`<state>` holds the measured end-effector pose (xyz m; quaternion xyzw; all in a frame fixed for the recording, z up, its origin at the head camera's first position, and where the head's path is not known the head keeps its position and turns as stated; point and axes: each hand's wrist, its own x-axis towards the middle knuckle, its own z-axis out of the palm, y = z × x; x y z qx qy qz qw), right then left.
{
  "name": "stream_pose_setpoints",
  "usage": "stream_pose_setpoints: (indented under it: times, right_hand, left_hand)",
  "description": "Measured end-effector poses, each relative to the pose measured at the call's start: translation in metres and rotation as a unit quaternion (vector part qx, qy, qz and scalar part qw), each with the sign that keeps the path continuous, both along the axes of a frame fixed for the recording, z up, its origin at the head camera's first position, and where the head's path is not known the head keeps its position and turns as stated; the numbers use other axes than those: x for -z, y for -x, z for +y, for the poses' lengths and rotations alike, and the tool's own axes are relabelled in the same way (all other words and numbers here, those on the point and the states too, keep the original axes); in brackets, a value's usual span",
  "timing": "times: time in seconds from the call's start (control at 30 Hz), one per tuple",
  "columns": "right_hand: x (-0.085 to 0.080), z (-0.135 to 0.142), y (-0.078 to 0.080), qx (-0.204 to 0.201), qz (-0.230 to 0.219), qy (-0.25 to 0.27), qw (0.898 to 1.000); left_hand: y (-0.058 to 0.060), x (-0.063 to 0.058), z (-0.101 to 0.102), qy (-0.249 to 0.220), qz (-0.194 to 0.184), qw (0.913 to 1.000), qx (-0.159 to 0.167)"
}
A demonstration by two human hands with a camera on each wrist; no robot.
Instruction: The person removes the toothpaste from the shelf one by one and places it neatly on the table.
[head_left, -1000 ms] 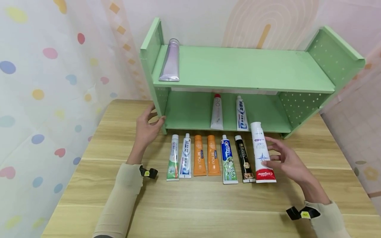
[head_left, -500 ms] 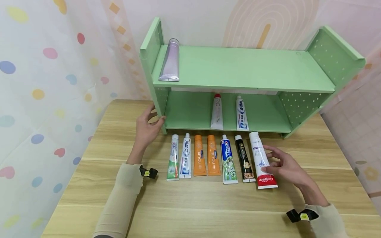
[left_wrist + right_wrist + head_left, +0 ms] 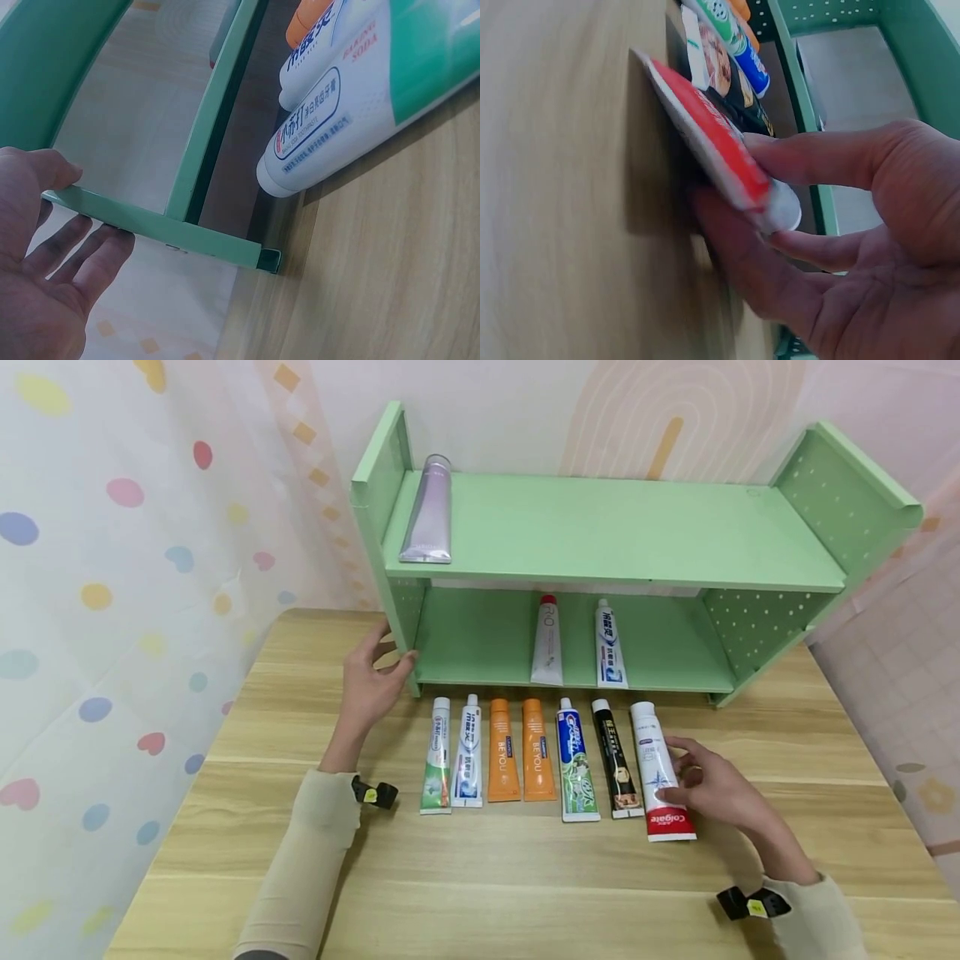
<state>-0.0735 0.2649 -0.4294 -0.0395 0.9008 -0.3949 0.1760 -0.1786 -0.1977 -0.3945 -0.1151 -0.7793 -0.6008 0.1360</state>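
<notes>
My right hand (image 3: 714, 785) pinches a white and red Colgate toothpaste tube (image 3: 654, 752), thumb on top and fingers around its far side. In the right wrist view the tube's red crimped end (image 3: 712, 131) is tilted, with a shadow on the tabletop beside it. A black toothpaste tube (image 3: 617, 760) lies just to its left. With thumb and fingers on either side, my left hand (image 3: 373, 681) grips the left side panel (image 3: 157, 229) of a green two-tier shelf (image 3: 615, 527).
Left of the black tube, a blue-green tube (image 3: 577, 768), two orange tubes (image 3: 504, 752) and two white tubes (image 3: 468, 756) lie in a row. A red-capped tube (image 3: 547, 643) and a white-blue tube (image 3: 611, 647) occupy the lower tier; a lilac tube (image 3: 431, 518) the upper.
My right hand has brought the Colgate tube down and toward me, away from the shelf's front edge, to the row's right end. My left hand stays on the panel.
</notes>
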Motion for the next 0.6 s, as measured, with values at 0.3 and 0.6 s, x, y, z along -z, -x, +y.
stream_pose_setpoints:
  times: [0.3,0.6]
  right_hand:
    - [-0.0039,0.0037,0.0024,-0.029,0.013,-0.058,0.998]
    - [-0.0102,0.0048,0.0023,-0.033,0.037,-0.054,0.997]
  left_hand:
    - [0.0002,0.0002,-0.0016,-0.002,0.001,1.0,0.001]
    - [-0.0002,0.0006,-0.0014,-0.008,0.001,0.9999,0.006]
